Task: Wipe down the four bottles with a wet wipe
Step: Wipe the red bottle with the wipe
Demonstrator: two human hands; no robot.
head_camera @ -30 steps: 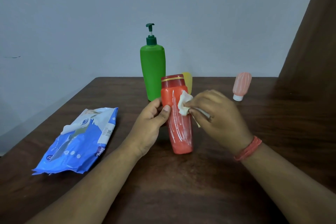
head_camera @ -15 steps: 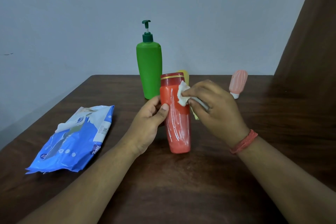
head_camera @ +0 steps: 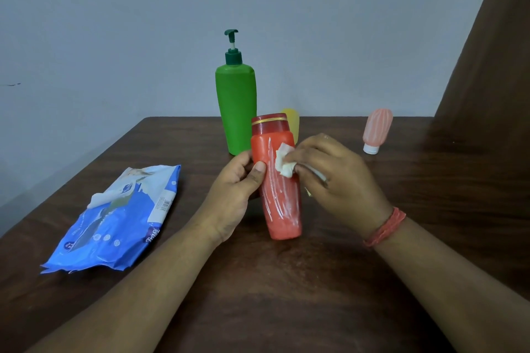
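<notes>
I see the left hand (head_camera: 232,198) gripping the orange-red bottle (head_camera: 279,189) by its left side, thumb on the front, the bottle tilted over the desk (head_camera: 286,295), while the right hand (head_camera: 332,178) pinches the crumpled wet wipe (head_camera: 284,164) against its upper front. Green pump bottle (head_camera: 236,106) and yellow bottle (head_camera: 292,123) stand just behind, pink bottle (head_camera: 376,130) well apart near the far edge, wipes pack (head_camera: 120,218) left; bare desk lies nearest me. Versus half a second ago, the wipe sits slightly lower on the bottle.
</notes>
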